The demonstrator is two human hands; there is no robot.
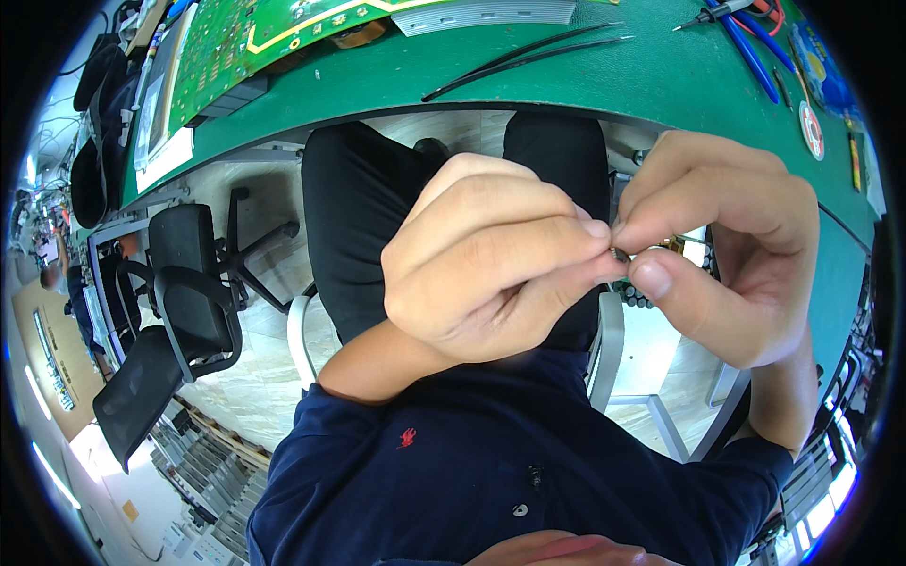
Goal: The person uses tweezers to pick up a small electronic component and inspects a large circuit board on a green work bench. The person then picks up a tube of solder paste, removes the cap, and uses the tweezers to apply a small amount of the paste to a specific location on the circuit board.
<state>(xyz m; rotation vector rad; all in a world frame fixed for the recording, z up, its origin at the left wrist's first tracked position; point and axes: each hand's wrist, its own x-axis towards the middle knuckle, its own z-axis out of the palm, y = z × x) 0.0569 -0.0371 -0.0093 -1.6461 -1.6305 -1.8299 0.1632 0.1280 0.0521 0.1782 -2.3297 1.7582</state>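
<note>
Fingers (590,231) of both my hands pinch a tiny dark part (620,255) between their tips; left hand (491,264) and right hand (727,245) meet above my lap, below the desk (661,75).

Your single head camera looks steeply down, very near your hands, with the green counter (604,85) beyond.

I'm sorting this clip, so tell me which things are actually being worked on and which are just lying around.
In hand:
left hand and right hand, pinching one small dark part between their fingertips

Lying about:
black tweezers
green circuit board
blue-handled tools
black office chair
</note>
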